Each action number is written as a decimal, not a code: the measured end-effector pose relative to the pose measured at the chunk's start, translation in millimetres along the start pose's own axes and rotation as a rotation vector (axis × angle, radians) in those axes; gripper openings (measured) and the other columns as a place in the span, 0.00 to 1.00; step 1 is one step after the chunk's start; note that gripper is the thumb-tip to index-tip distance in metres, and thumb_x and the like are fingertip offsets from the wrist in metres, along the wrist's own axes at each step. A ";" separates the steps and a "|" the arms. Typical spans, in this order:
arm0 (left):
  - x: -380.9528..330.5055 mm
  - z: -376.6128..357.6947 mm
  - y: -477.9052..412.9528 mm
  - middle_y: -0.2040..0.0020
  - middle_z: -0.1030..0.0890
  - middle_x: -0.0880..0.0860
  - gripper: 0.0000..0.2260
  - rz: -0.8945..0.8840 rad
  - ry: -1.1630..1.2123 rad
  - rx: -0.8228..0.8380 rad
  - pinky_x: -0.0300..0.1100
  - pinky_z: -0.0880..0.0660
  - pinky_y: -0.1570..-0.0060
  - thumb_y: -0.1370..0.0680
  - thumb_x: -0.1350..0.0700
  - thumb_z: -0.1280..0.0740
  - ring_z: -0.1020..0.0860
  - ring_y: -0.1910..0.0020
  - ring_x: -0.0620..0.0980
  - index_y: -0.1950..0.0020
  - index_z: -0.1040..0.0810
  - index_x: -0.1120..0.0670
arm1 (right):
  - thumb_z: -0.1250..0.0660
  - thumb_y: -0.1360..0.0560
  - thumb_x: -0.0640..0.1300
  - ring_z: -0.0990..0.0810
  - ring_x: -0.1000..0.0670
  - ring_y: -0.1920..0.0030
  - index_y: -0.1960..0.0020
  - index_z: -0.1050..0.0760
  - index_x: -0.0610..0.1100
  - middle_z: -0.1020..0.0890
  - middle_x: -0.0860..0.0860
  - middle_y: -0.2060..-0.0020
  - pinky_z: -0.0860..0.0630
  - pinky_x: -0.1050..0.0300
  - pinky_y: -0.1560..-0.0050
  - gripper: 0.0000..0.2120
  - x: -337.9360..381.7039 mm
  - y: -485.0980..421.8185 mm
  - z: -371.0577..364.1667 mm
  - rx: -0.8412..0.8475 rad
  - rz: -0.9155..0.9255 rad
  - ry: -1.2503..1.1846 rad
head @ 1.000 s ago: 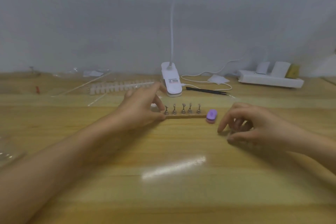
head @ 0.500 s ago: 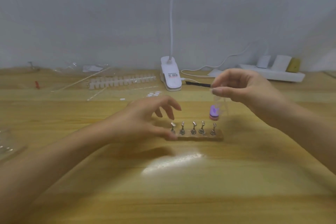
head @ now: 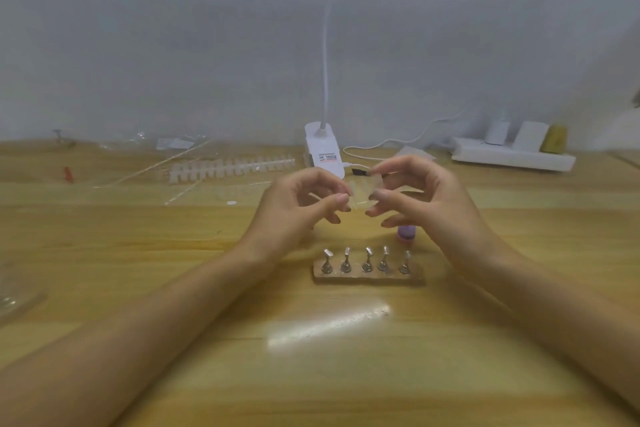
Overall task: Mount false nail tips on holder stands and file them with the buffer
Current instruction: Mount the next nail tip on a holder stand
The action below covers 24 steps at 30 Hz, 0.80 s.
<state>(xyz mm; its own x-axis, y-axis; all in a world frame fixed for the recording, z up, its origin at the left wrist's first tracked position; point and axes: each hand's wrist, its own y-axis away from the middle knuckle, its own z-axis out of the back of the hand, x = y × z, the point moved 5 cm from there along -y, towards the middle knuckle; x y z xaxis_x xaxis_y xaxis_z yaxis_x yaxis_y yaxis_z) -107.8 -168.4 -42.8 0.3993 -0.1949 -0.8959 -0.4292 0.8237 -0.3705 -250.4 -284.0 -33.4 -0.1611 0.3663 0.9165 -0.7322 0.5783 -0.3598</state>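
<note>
Left hand (head: 304,208) and right hand (head: 415,198) close together above table (head: 311,374), each pinching the clear pouch (head: 360,192). Purple piece (head: 407,234), likely the buffer, sits low. Film looks light and slippery: pinch the edges. Holder stands (head: 369,265) just below; nail tips (head: 228,168) behind.

Holder block (head: 369,277) on the table (head: 311,374), with five stands in a row on it. Just behind the block: left hand (head: 298,208) and right hand (head: 422,198), pinching a packet (head: 361,193) between them. Farther behind: lamp base (head: 323,152). Behind-left: nail-tip strip (head: 232,168). Behind-right: power strip (head: 512,159).
</note>
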 end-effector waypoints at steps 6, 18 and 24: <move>13.1 4.8 6.6 0.59 0.16 0.48 0.03 0.016 0.062 -0.022 0.36 0.23 0.63 0.24 0.59 0.28 0.17 0.61 0.46 0.51 0.19 0.55 | 0.28 0.24 0.37 0.14 0.48 0.63 0.49 0.20 0.45 0.14 0.47 0.60 0.24 0.63 0.70 0.06 -11.7 7.1 0.0 0.005 0.075 0.101; 16.9 4.4 5.7 0.60 0.16 0.54 0.03 0.036 0.028 -0.066 0.40 0.21 0.63 0.24 0.61 0.28 0.16 0.63 0.49 0.53 0.21 0.56 | 0.29 0.24 0.37 0.27 0.55 0.70 0.48 0.20 0.45 0.14 0.50 0.61 0.24 0.57 0.68 0.06 -18.1 4.7 4.9 -0.019 0.091 0.145; 19.7 6.5 4.8 0.59 0.16 0.53 0.03 0.059 0.056 -0.087 0.40 0.21 0.63 0.23 0.62 0.29 0.17 0.62 0.46 0.53 0.22 0.58 | 0.30 0.22 0.42 0.26 0.55 0.68 0.45 0.21 0.50 0.14 0.52 0.56 0.20 0.51 0.66 0.06 -17.1 6.1 7.8 -0.061 0.088 0.173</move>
<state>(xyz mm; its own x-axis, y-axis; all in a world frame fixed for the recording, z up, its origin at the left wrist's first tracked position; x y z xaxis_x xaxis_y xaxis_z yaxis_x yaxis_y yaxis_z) -96.7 -164.8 -60.6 0.3268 -0.1790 -0.9280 -0.5200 0.7859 -0.3347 -257.2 -292.4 -49.9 -0.1027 0.5343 0.8390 -0.6779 0.5797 -0.4521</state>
